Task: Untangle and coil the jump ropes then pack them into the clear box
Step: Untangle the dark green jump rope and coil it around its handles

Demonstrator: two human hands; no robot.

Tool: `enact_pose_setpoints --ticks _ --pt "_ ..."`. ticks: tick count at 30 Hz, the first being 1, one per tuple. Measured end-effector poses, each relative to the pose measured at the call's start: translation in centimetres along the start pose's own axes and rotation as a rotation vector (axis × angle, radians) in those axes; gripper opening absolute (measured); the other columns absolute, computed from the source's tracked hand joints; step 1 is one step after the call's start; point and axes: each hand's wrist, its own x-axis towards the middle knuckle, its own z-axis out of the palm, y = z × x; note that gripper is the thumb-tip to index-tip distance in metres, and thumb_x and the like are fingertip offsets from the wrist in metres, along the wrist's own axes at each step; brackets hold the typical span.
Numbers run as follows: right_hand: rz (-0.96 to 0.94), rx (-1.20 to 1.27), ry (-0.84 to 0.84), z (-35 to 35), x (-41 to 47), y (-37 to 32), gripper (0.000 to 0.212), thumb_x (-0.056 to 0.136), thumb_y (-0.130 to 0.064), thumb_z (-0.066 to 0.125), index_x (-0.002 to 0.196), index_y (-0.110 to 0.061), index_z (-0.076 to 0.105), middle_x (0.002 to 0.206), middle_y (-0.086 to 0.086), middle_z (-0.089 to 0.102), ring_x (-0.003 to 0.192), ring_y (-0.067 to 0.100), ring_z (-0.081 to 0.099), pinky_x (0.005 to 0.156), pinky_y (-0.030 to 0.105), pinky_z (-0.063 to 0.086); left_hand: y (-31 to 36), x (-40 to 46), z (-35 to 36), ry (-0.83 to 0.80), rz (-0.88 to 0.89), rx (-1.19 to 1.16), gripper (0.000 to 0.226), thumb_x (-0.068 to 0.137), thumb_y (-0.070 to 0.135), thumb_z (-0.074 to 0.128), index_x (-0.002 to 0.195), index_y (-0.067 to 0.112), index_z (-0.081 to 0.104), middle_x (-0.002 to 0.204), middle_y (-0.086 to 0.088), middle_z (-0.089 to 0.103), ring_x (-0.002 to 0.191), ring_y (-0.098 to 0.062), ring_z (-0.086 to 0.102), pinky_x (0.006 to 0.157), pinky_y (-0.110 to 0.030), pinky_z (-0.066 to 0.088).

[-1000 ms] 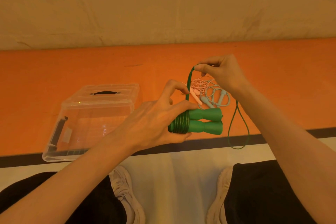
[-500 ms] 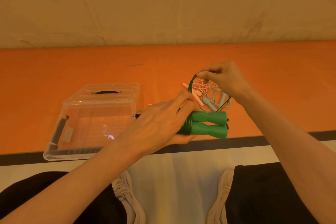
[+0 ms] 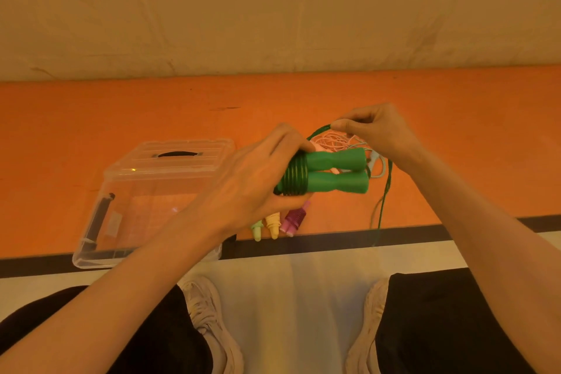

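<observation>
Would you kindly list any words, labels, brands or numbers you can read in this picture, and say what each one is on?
No text can be read anywhere.
Clear box: a pale sticker on its near end wall, too blurred to read.
Green jump rope handles, held by the left hand: no visible marking.

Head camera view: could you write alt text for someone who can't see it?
A person's left hand grips two green jump rope handles side by side, rope coiled round one end, while the right hand pinches the loose green rope. On the orange floor lie a clear box, a pink and pale blue rope tangle and more small handles.
</observation>
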Motion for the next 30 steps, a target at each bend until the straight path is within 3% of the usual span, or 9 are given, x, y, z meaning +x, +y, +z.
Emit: enact_pose_setpoints --ticks 4,7,10,13,15,18,20,25,30 --pt "-0.011 -0.038 -0.139 -1.5 0.0 0.6 0.013 0.09 -0.012 0.064 0.099 -0.017 0.072 0.094 0.016 0.071 0.083 0.013 0.06 0.074 0.021 0.047 -0.8 0.2 -0.6 0.097 -0.025 0.01 0.05 0.078 0.05 0.06 0.117 0.024 0.043 0.112 0.006 0.051 0.08 -0.016 0.057 0.058 -0.04 0.051" --pt "-0.018 -0.109 -0.14 -2.0 -0.2 1.2 0.017 0.088 -0.006 0.065 0.094 -0.02 0.072 0.093 0.014 0.072 0.078 0.007 0.064 0.075 0.019 0.05 -1.3 0.3 -0.7 0.115 -0.055 -0.001 0.049 0.078 0.049 0.058 0.117 0.023 0.045 0.112 0.006 0.053 0.082 -0.017 0.059 0.059 -0.041 0.051" --pt "-0.032 -0.186 -0.14 -1.7 -0.5 1.1 0.019 0.086 0.002 0.064 0.101 -0.006 0.072 0.084 0.01 0.073 0.059 -0.009 0.06 0.06 0.006 0.045 -1.2 0.5 -0.4 0.112 -0.085 -0.007 0.05 0.079 0.049 0.06 0.118 0.019 0.049 0.113 0.006 0.053 0.085 -0.014 0.058 0.061 -0.04 0.051" --pt "0.0 -0.277 -0.207 -0.8 -1.0 0.8 0.01 0.084 0.001 0.068 0.093 0.001 0.072 0.054 -0.008 0.065 0.043 -0.01 0.052 0.046 0.004 0.036 -1.0 0.6 -0.3 0.144 -0.138 -0.029 0.048 0.079 0.046 0.063 0.117 0.018 0.051 0.111 0.008 0.055 0.088 -0.008 0.055 0.064 -0.037 0.05" --pt "0.042 -0.331 -0.248 -0.2 -1.5 0.7 0.009 0.081 -0.001 0.072 0.088 0.002 0.073 0.065 0.004 0.068 0.048 -0.006 0.055 0.045 0.004 0.035 -1.2 0.6 -0.2 0.155 -0.171 -0.036 0.048 0.079 0.046 0.063 0.117 0.019 0.051 0.11 0.008 0.056 0.09 -0.007 0.054 0.066 -0.036 0.05" --pt "0.067 -0.436 -0.316 0.2 -2.2 1.2 0.005 0.076 -0.008 0.078 0.079 -0.01 0.074 0.073 0.005 0.073 0.063 0.009 0.065 0.057 0.013 0.046 -1.5 0.3 0.0 0.145 -0.194 0.004 0.048 0.08 0.046 0.064 0.117 0.019 0.051 0.11 0.008 0.059 0.09 -0.011 0.057 0.065 -0.032 0.046" --pt "0.069 -0.514 -0.384 0.5 -2.9 1.9 0.01 0.074 -0.016 0.081 0.07 -0.019 0.072 0.066 -0.004 0.072 0.064 0.004 0.066 0.066 0.025 0.047 -1.6 0.2 0.2 0.129 -0.18 0.05 0.049 0.079 0.047 0.063 0.117 0.018 0.052 0.109 0.006 0.06 0.088 -0.013 0.058 0.06 -0.027 0.04" --pt "0.053 -0.499 -0.435 1.6 -5.4 3.0 0.016 0.076 -0.021 0.079 0.067 -0.015 0.067 0.064 -0.007 0.071 0.066 0.004 0.065 0.09 0.046 0.045 -1.3 0.0 0.5 0.118 -0.174 0.095 0.048 0.08 0.048 0.063 0.116 0.018 0.052 0.107 0.007 0.061 0.082 -0.01 0.056 0.057 -0.024 0.03" --pt "0.155 -0.268 -0.439 1.3 -6.7 3.3 0.007 0.081 -0.012 0.074 0.08 -0.006 0.07 0.069 0.002 0.073 0.067 0.01 0.068 0.062 0.016 0.05 -1.1 0.1 0.3 0.123 -0.214 0.028 0.049 0.081 0.051 0.059 0.117 0.019 0.05 0.108 0.009 0.058 0.086 -0.007 0.054 0.057 -0.024 0.036"
